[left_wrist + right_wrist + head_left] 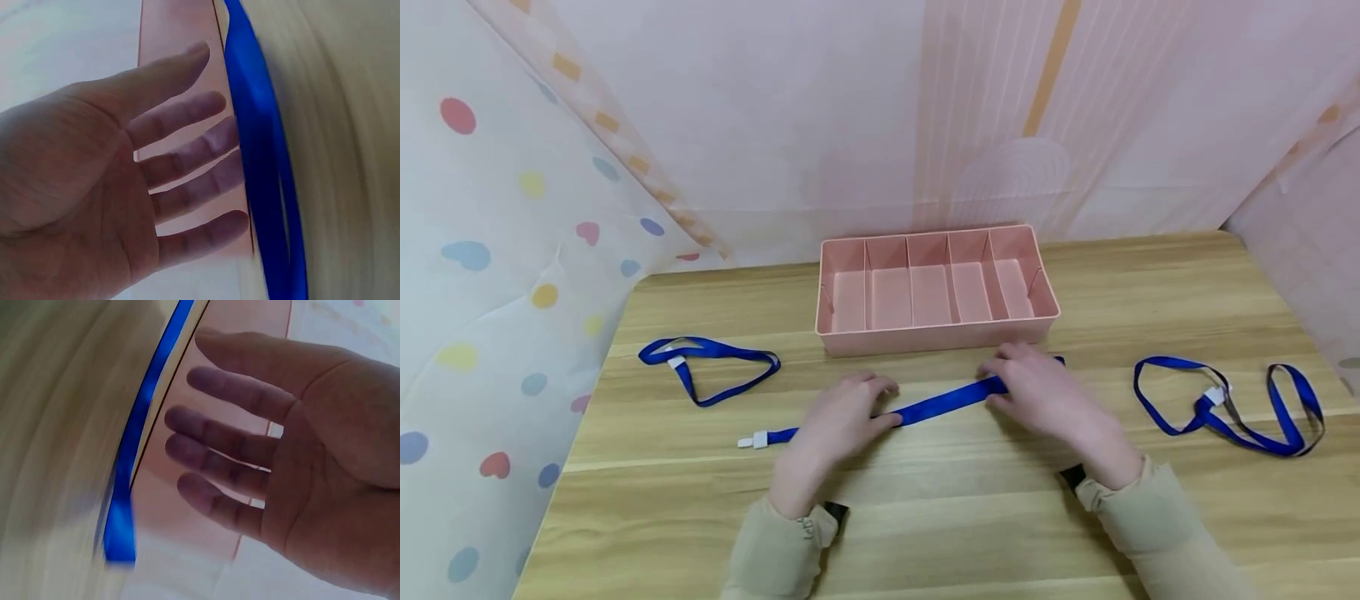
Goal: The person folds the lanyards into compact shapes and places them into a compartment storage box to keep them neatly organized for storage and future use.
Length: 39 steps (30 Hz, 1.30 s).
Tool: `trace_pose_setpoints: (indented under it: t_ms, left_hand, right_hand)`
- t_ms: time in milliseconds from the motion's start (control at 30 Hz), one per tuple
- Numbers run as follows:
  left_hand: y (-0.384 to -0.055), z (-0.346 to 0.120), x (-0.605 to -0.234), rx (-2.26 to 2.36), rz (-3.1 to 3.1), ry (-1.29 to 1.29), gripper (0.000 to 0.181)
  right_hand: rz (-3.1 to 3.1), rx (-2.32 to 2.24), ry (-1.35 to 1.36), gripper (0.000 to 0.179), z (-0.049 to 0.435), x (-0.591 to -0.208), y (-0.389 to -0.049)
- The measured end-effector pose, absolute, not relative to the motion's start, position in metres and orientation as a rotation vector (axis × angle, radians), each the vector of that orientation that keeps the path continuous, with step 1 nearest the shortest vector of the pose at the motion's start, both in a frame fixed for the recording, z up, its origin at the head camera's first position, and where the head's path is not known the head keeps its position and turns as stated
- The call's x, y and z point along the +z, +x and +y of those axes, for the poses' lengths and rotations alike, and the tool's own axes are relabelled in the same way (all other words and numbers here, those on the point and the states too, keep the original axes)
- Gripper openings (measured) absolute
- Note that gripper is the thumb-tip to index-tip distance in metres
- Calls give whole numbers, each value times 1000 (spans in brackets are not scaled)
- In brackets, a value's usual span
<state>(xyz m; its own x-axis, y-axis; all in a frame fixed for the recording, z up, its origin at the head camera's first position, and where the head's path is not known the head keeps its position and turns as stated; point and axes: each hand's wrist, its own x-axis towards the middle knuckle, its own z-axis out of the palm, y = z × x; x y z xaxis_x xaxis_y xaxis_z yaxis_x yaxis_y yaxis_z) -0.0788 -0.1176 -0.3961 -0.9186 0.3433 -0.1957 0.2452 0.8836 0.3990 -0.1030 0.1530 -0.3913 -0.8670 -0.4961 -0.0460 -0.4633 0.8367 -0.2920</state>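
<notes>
A blue lanyard [947, 404] with a white clip [758, 439] at its left end lies stretched at a slant on the table, folded into a narrow band. Over its left part is my left hand [841, 423]; the left wrist view shows the fingers spread and loosely bent, their tips beside the lanyard [253, 106]. Near the right end is my right hand [1045, 390], its fingers loosely bent close to the strap [132, 444], pinching nothing in the right wrist view. Parts of the strap are hidden beneath both hands.
Behind the hands stands a pink tray [936, 340] divided into several compartments. A looped blue lanyard [730, 350] lies at the left, and another lanyard [1251, 442] is at the right. Patterned cloth [760, 133] hangs behind the wooden table [940, 533].
</notes>
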Motion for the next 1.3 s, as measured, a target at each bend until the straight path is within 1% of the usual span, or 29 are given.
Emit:
trace_pose_setpoints:
  t_ms: [167,233,400,567,667,767,833,900,1000,1200,1300]
  left_hand:
    - [-75,-99,-404,539,2797,512,28]
    - [-72,-96,-407,527,2822,517,26]
    - [-71,-92,-411,498,2849,521,19]
    - [-75,-94,-409,540,2784,522,5]
    - [-77,-100,-406,670,2717,510,5]
    - [-79,-106,-398,870,2613,494,7]
    - [-80,-109,-391,1005,2536,490,13]
    - [-78,-109,-383,1132,2471,488,20]
    - [-72,-105,-371,1285,2411,495,24]
    - [-58,-96,-351,1559,2322,500,17]
    - [-53,-93,-345,1696,2277,499,18]
  right_hand:
    - [2817,-435,-902,21,128,-401,-103]
    - [2816,-420,-931,20,124,-405,-102]
    - [2832,-427,-946,10,122,-409,-101]
    - [2766,-515,-954,17,127,-403,-103]
    - [2686,-662,-939,16,136,-394,-105]
    - [2645,-844,-916,8,145,-384,-107]
    - [2637,-973,-888,2,151,-378,-108]
    - [2632,-1101,-869,7,156,-372,-107]
    - [2619,-1261,-888,20,163,-364,-103]
    - [2733,-1345,-1129,42,171,-352,-94]
    - [2814,-1340,-1231,47,171,-348,-90]
